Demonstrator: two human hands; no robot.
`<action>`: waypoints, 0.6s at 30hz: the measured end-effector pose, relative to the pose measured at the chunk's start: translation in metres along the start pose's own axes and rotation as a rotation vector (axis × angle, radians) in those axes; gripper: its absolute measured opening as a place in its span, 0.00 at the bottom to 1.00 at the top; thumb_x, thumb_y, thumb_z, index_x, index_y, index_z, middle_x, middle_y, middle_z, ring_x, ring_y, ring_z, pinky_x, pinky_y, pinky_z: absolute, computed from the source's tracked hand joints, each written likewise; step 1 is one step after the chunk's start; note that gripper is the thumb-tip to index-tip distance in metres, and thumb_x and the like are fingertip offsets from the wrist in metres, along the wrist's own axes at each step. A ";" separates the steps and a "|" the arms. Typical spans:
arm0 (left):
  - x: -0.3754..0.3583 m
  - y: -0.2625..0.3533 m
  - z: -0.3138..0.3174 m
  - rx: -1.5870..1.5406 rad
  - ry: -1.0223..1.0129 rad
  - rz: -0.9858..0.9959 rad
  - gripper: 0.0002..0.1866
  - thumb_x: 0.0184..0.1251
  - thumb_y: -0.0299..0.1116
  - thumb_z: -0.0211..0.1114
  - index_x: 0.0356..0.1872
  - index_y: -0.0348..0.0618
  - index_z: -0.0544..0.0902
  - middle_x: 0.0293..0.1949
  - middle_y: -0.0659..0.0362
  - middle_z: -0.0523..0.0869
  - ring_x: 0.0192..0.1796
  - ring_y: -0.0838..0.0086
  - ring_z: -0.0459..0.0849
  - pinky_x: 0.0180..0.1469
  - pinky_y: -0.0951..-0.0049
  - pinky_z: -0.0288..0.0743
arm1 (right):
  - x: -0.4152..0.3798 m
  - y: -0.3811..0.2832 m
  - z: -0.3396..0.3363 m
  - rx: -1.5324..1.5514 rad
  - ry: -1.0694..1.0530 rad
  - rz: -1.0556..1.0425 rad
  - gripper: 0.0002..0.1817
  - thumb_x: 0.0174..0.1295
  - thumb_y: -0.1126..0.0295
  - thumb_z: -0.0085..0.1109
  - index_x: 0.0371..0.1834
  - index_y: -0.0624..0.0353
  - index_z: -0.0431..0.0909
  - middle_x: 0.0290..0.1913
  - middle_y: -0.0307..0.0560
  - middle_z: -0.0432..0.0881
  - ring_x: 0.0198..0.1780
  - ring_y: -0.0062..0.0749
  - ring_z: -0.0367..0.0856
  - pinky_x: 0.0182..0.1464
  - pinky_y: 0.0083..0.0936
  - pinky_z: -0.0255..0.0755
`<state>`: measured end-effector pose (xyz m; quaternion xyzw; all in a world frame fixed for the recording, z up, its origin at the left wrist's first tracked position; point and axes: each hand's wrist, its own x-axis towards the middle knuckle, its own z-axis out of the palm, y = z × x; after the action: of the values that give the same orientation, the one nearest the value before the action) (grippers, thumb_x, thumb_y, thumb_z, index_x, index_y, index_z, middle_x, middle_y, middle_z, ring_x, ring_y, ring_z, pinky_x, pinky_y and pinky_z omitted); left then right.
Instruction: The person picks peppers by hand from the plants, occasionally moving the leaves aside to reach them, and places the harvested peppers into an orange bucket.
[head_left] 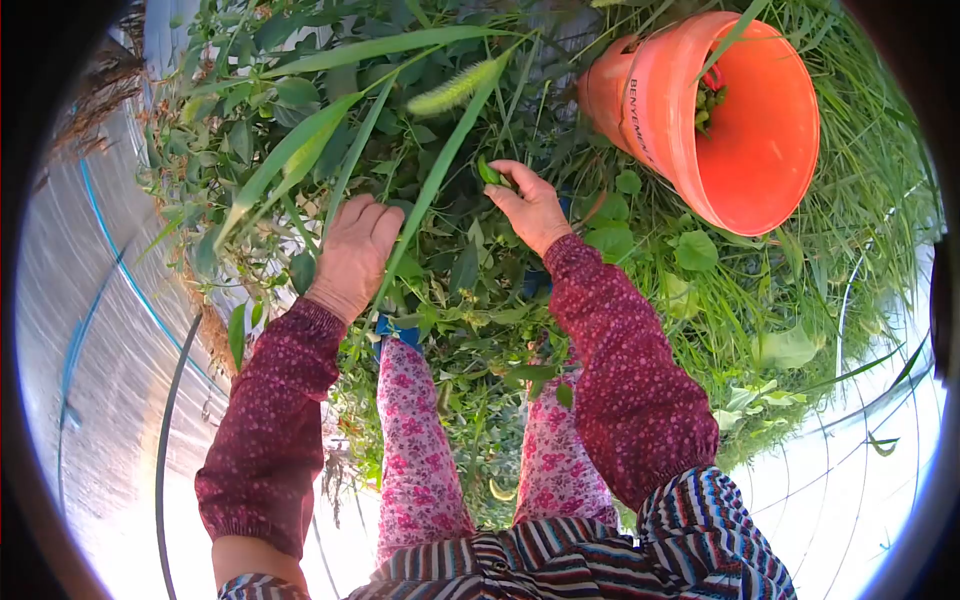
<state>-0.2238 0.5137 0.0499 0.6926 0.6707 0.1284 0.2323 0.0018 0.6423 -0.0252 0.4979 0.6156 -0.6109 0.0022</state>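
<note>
Between the thumb and fingers of my right hand [532, 207] is a small green pepper [490, 172], held just above the leafy plants. My left hand [358, 250] reaches into the foliage [465, 270] on the left, its back toward me. Its fingertips are hidden among leaves, so what they touch cannot be made out. An orange bucket [757, 150] lies tilted on the grass at the upper right, its mouth toward me. Inside it are some green peppers [706, 103] and a red one [713, 79].
Long grass blades and a seed head [455, 90] cross above my hands. Plastic sheeting [130, 330] with a blue line and a dark hose [168, 440] lies at the left. Grass [860, 130] surrounds the bucket. My legs in flowered trousers [415, 440] stand below.
</note>
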 end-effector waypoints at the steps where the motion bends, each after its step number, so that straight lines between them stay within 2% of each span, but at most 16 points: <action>1: 0.000 0.003 0.000 0.000 -0.003 0.005 0.18 0.48 0.26 0.60 0.44 0.41 0.74 0.40 0.53 0.79 0.51 0.55 0.76 0.52 0.60 0.71 | -0.004 0.004 0.003 0.008 0.055 -0.039 0.19 0.58 0.68 0.63 0.53 0.54 0.75 0.45 0.45 0.78 0.47 0.34 0.77 0.52 0.27 0.70; 3: -0.001 0.008 0.001 -0.017 0.014 -0.010 0.18 0.48 0.26 0.59 0.45 0.43 0.75 0.40 0.54 0.79 0.50 0.56 0.76 0.52 0.59 0.71 | -0.010 0.003 0.007 0.109 0.098 -0.071 0.18 0.57 0.69 0.64 0.51 0.55 0.75 0.44 0.44 0.78 0.46 0.31 0.76 0.51 0.25 0.70; 6: -0.006 0.010 0.008 -0.054 -0.002 -0.040 0.19 0.47 0.24 0.59 0.45 0.43 0.74 0.41 0.55 0.79 0.50 0.56 0.76 0.51 0.58 0.73 | -0.035 -0.003 0.016 0.214 0.008 0.050 0.18 0.56 0.71 0.64 0.50 0.55 0.75 0.41 0.42 0.78 0.45 0.25 0.75 0.49 0.22 0.70; 7: -0.005 0.011 0.007 -0.082 -0.006 -0.089 0.19 0.47 0.23 0.59 0.46 0.43 0.74 0.41 0.55 0.79 0.50 0.56 0.77 0.50 0.58 0.74 | -0.043 -0.007 0.018 0.258 0.000 0.058 0.17 0.56 0.71 0.64 0.50 0.56 0.75 0.44 0.43 0.78 0.46 0.27 0.76 0.51 0.23 0.69; 9: -0.001 0.014 0.002 -0.064 -0.020 -0.069 0.20 0.47 0.22 0.58 0.46 0.43 0.74 0.41 0.55 0.79 0.49 0.56 0.76 0.50 0.58 0.74 | -0.056 -0.009 0.020 0.249 -0.021 0.108 0.17 0.55 0.71 0.63 0.49 0.55 0.75 0.48 0.44 0.79 0.51 0.33 0.76 0.56 0.27 0.67; 10: 0.001 0.017 0.000 -0.056 -0.036 -0.052 0.20 0.47 0.22 0.58 0.46 0.43 0.74 0.41 0.55 0.79 0.49 0.55 0.76 0.50 0.58 0.75 | -0.064 -0.012 0.021 0.257 -0.015 0.109 0.17 0.55 0.71 0.63 0.49 0.55 0.75 0.48 0.44 0.79 0.51 0.33 0.76 0.56 0.27 0.67; 12: 0.002 0.026 -0.005 -0.068 -0.087 -0.046 0.20 0.47 0.22 0.58 0.46 0.42 0.74 0.40 0.54 0.78 0.48 0.55 0.76 0.49 0.58 0.74 | -0.077 -0.021 0.021 -0.124 0.133 -0.292 0.18 0.53 0.69 0.64 0.49 0.52 0.76 0.50 0.45 0.79 0.56 0.40 0.73 0.60 0.33 0.64; 13: 0.000 0.031 -0.007 -0.083 -0.132 -0.050 0.19 0.47 0.21 0.58 0.45 0.41 0.74 0.39 0.53 0.78 0.47 0.56 0.76 0.49 0.57 0.73 | -0.084 -0.023 0.024 -0.117 0.140 -0.293 0.18 0.53 0.69 0.64 0.49 0.52 0.76 0.50 0.45 0.79 0.56 0.40 0.73 0.60 0.33 0.64; 14: -0.006 0.037 -0.010 -0.032 -0.081 0.064 0.19 0.46 0.21 0.59 0.44 0.40 0.74 0.37 0.53 0.78 0.45 0.58 0.77 0.48 0.57 0.71 | -0.091 -0.026 0.028 -0.060 0.144 -0.241 0.19 0.53 0.69 0.64 0.50 0.52 0.76 0.50 0.46 0.79 0.58 0.42 0.71 0.62 0.35 0.62; 15: -0.009 0.043 -0.013 -0.026 -0.086 0.073 0.19 0.46 0.21 0.59 0.44 0.40 0.74 0.37 0.53 0.78 0.45 0.58 0.77 0.48 0.57 0.71 | -0.099 -0.030 0.031 -0.003 0.148 -0.189 0.20 0.53 0.69 0.65 0.51 0.51 0.76 0.50 0.46 0.79 0.60 0.44 0.69 0.63 0.36 0.61; 16: -0.011 0.047 -0.018 -0.061 -0.074 0.041 0.19 0.45 0.22 0.60 0.43 0.40 0.74 0.36 0.53 0.78 0.45 0.59 0.77 0.47 0.58 0.70 | -0.107 -0.034 0.031 -0.002 0.149 -0.187 0.21 0.56 0.69 0.64 0.54 0.55 0.74 0.49 0.44 0.80 0.55 0.35 0.75 0.58 0.32 0.67; 17: -0.009 0.050 -0.021 -0.097 -0.058 0.008 0.19 0.45 0.22 0.61 0.43 0.40 0.74 0.35 0.54 0.78 0.45 0.60 0.77 0.47 0.58 0.69 | -0.111 -0.038 0.032 0.002 0.157 -0.190 0.21 0.56 0.69 0.64 0.54 0.55 0.74 0.49 0.44 0.80 0.55 0.35 0.75 0.58 0.32 0.67; 18: -0.001 0.056 -0.029 -0.119 0.000 -0.012 0.17 0.46 0.18 0.61 0.41 0.40 0.76 0.33 0.53 0.79 0.40 0.59 0.78 0.42 0.61 0.71 | -0.114 -0.042 0.033 0.341 0.101 -0.031 0.21 0.59 0.69 0.62 0.56 0.57 0.73 0.47 0.43 0.80 0.51 0.30 0.77 0.54 0.29 0.69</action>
<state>-0.1898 0.5174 0.1028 0.6737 0.6660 0.1665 0.2738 0.0134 0.5578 0.0675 0.5115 0.5099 -0.6807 -0.1226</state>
